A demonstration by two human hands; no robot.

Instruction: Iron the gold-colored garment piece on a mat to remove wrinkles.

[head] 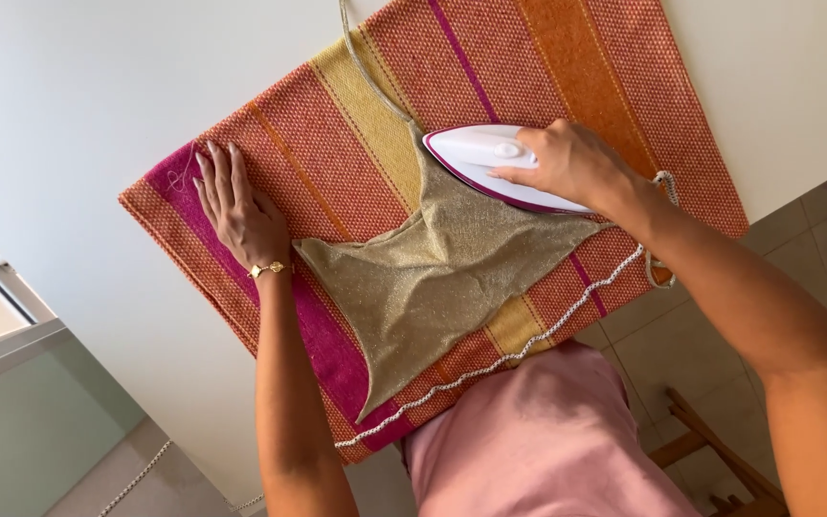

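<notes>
A glittery gold garment (437,278) lies spread on a striped orange, pink and yellow cloth (337,124) that covers a white table (69,96). My right hand (567,161) grips a white iron with a magenta edge (476,153), which rests on the garment's upper corner. My left hand (236,206) lies flat, fingers apart, on the striped cloth just left of the garment, not touching it. A gold bracelet sits on that wrist. The garment's thin strap (366,67) runs off toward the top edge.
The iron's braided white cord (528,349) trails across the cloth's near edge and off the table. A wooden chair (710,455) stands on the tiled floor at lower right. A window frame (2,278) is at left. My pink top (538,440) fills the bottom centre.
</notes>
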